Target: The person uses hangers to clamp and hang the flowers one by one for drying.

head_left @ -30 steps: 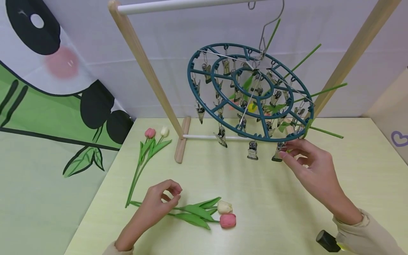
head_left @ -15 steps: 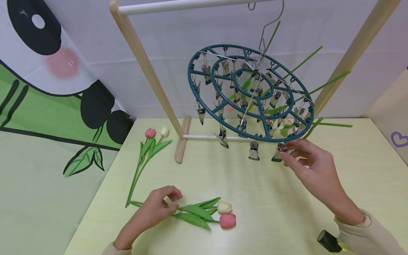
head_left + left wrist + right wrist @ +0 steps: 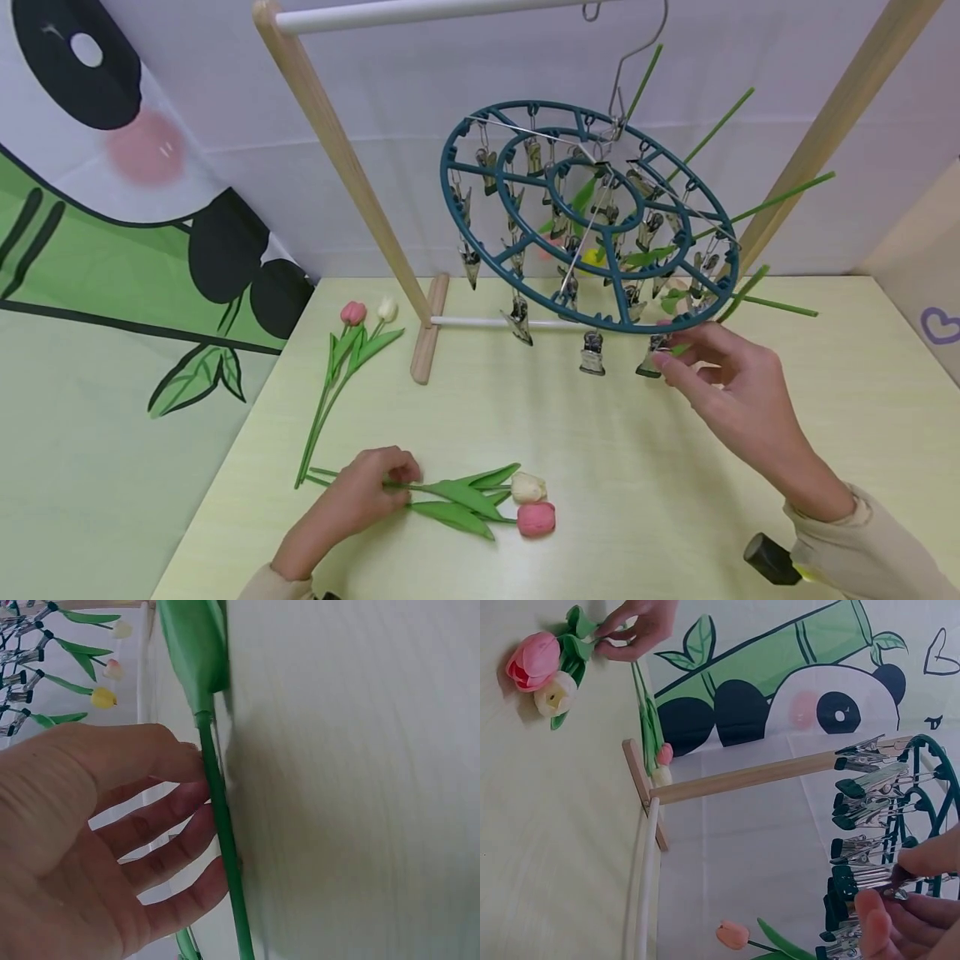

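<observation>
1. From where I stand, the white tulip (image 3: 528,487) lies flat on the table (image 3: 622,517), right at the person's left hand (image 3: 367,487), which is clearly the nearer one.
2. Its long axis runs side to side: bloom to the person's right, stem passing through the left fingers, tail end poking out on the far left side of the hand.
3. That left hand has its thumb and fingers curled about the stem; how firmly, I can't tell.
4. The right hand (image 3: 738,400) is up and well apart from the bloom, pinching a metal clip (image 3: 651,360) that hangs under the near right edge of the round rack (image 3: 622,326).
5. So the bloom end faces rightward, lower than the clip and to its left.
6. As for looks, the tulip has a creamy, cupped head, long pointed green leaves and a slim, smooth green stem. A pink tulip (image 3: 536,519) lies just beside it, pointing the same way.
</observation>
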Available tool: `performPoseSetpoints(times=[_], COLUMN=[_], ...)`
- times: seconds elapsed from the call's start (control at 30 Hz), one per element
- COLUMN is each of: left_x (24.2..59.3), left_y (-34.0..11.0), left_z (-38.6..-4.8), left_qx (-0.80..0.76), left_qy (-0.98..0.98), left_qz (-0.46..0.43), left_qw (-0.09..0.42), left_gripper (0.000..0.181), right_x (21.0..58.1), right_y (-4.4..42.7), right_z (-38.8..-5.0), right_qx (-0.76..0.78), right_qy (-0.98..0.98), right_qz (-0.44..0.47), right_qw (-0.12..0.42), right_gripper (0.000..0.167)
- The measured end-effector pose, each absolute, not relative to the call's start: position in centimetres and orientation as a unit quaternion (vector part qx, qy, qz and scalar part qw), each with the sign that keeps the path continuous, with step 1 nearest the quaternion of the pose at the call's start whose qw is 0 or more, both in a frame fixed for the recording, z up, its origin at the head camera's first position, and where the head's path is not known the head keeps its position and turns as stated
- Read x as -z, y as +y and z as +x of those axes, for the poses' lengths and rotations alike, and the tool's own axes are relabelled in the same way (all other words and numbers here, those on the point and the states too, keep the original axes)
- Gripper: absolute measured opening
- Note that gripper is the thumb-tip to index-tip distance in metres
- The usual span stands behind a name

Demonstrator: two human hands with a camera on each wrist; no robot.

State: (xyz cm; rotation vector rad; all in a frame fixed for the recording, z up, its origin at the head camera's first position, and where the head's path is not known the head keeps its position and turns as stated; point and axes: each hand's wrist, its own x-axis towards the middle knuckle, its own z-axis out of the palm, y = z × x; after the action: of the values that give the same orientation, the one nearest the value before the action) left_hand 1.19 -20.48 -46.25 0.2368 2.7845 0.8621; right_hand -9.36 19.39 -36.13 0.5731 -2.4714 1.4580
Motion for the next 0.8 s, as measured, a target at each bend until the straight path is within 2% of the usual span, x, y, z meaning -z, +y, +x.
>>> performPoseSetpoints(times=[0.23,0.43,0.8], left_x=[46.61,46.34,46.65], left_y=[-20.46,-20.39,-20.34], left_z=[1.04,0.76,0.41], left_qx=[-0.241,-0.226,-0.146], left_qy=[0.963,0.967,0.982], left_qz=[0.072,0.070,0.090], left_qw=[0.091,0.096,0.076], left_gripper=[0.018,0.014,0.026], right_x=[35.92,35.85,35.82], right_y=[19.28,19.36,19.40], right_z=[-9.36,-9.34,-9.30], right_qx=[-0.492,-0.483,-0.474], right_qy=[-0.843,-0.848,-0.855], right_qz=[0.193,0.195,0.197], right_qw=[0.101,0.093,0.076], right_gripper=[0.024,0.024,0.019])
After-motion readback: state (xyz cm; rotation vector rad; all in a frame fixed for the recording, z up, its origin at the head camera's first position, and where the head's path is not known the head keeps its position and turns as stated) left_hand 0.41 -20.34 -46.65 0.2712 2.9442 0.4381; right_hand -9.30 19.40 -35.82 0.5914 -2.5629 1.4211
